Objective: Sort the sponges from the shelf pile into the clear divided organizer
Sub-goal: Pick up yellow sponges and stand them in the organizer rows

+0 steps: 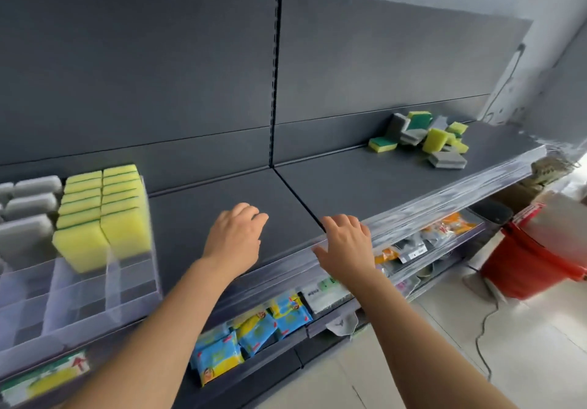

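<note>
From the head view, the clear plastic divided organizer (133,284) stands at the left end of the dark grey metal shelf (365,180). Its back compartments hold upright rows of yellow sponges with green scouring backs (101,215) and, in the compartments to their left, grey rounded sponges (28,205). Its front compartments seem bare, though blur there makes that uncertain.

The loose pile of yellow-green and grey sponges (425,138) lies well apart from the organizer, far to its right along the same shelf. Both hands are between the organizer and the pile, nearer the organizer. The left hand (236,234) hovers over the shelf top and the right hand (344,243) over its front edge. Each has relaxed, slightly bent fingers and holds nothing.

The step in hand looks like the empty-handed trip to fetch more sponges. The next move likely calls for a long reach or a sidestep to the right. Then comes picking sponges of one colour off the jumble and carrying them to the organizer's matching compartment.
</note>
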Motion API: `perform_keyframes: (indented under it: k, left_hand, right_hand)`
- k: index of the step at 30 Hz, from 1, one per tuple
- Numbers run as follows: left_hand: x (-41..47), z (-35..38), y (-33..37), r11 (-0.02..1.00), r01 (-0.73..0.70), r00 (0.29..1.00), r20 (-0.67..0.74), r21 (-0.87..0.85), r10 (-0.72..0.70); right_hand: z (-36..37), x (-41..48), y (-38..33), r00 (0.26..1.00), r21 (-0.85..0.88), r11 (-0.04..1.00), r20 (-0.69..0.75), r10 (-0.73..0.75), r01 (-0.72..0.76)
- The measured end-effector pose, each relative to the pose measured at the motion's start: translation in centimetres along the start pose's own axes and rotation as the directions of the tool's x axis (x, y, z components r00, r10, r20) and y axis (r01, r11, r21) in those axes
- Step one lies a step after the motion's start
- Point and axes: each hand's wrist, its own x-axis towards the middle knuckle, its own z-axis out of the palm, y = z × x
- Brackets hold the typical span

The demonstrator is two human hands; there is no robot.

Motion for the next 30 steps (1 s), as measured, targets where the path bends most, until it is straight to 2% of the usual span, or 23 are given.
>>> perform_keyframes:
  k: [13, 23, 30]
  left_hand:
    - [12.5, 4.0, 12.3, 0.984, -0.171, 0.984, 0.033, -0.053, 0.172]
    - [27.9, 7.7, 20.4, 0.960, -0.255, 0.967, -0.017, -0.120, 0.255]
    - [37.4, 10.1, 24.4, 0.954, -0.252, 0.967, 0.001, -0.163, 0.255]
  right_hand:
    - [-0.3, 2.2, 15.6, 0.979, -0.004, 0.979, 0.013, 0.203, -0.203]
    - [-0.6, 10.8, 28.7, 0.949, -0.068, 0.947, -0.006, 0.315, -0.315]
    - [-0.5, 17.6, 36.1, 0.938, -0.074, 0.935, -0.016, 0.347, -0.348]
